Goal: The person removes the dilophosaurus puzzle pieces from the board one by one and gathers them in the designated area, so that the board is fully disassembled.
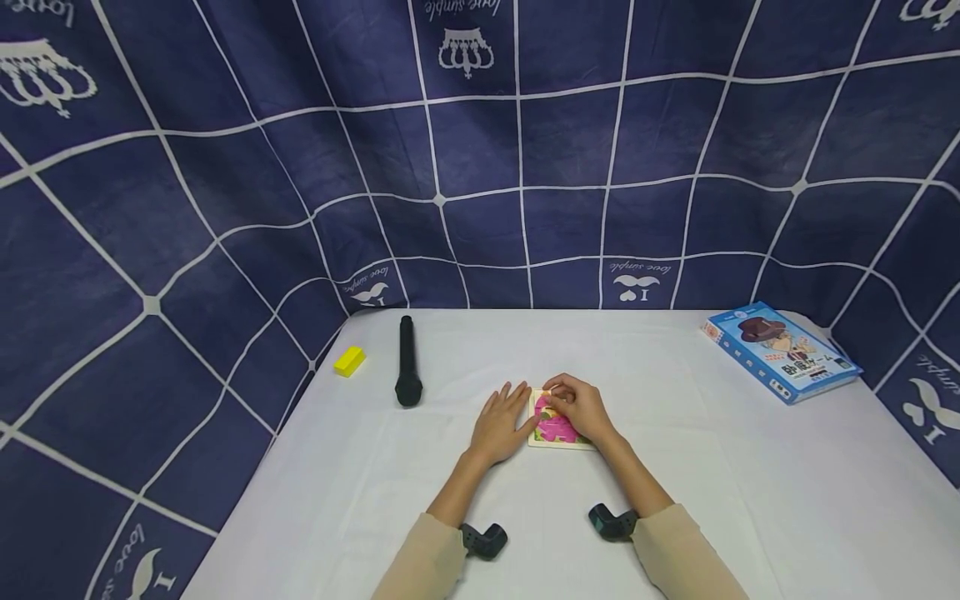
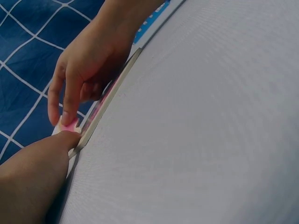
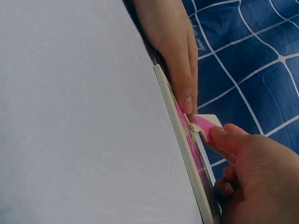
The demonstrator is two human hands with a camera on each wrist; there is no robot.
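Observation:
A flat jigsaw puzzle [image 1: 557, 430] with a pink and green picture and a pale frame lies on the white table. My right hand [image 1: 583, 410] pinches a pink puzzle piece [image 3: 205, 127] between thumb and fingers. In the right wrist view the piece is tilted up over the puzzle's far part. My left hand [image 1: 499, 425] lies with its fingers extended along the puzzle's left edge. Its thumb [image 3: 186, 100] reaches over the frame onto the picture. The right hand hides part of the puzzle in the head view.
At the left of the table [image 1: 360, 475] lie a black microphone [image 1: 407, 362] and a small yellow block [image 1: 349, 362]. A blue illustrated box [image 1: 783, 350] sits at the back right. A dark blue grid-patterned cloth [image 1: 480, 225] hangs behind and beside the table.

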